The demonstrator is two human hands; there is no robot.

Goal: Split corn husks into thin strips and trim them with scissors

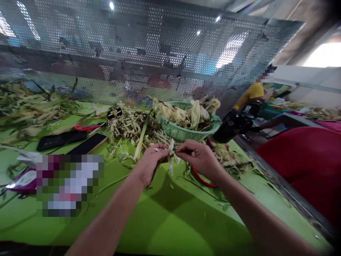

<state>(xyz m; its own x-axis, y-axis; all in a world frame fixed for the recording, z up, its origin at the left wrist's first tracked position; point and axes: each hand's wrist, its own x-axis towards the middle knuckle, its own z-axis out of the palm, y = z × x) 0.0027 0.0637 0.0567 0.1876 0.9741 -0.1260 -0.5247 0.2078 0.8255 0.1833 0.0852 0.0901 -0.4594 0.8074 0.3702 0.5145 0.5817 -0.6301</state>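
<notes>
Over the green table (165, 220), my left hand (150, 161) and my right hand (201, 158) meet at a pale strip of corn husk (170, 153). Both pinch it between fingertips, left hand from the left, right hand from the right. A piece of the strip hangs down between the hands. Under my right hand lies a red-handled tool (202, 179), partly hidden. Just beyond the hands stands a green plastic basket (183, 133) full of husks.
Loose husk scraps (130, 126) are heaped behind the hands and at the far left (29, 106). Two dark phones (87, 143) and red scissors (87, 126) lie at left. A perforated metal screen (149, 53) closes the back. A black device (233, 124) sits at the right edge; another person (253, 92) works beyond.
</notes>
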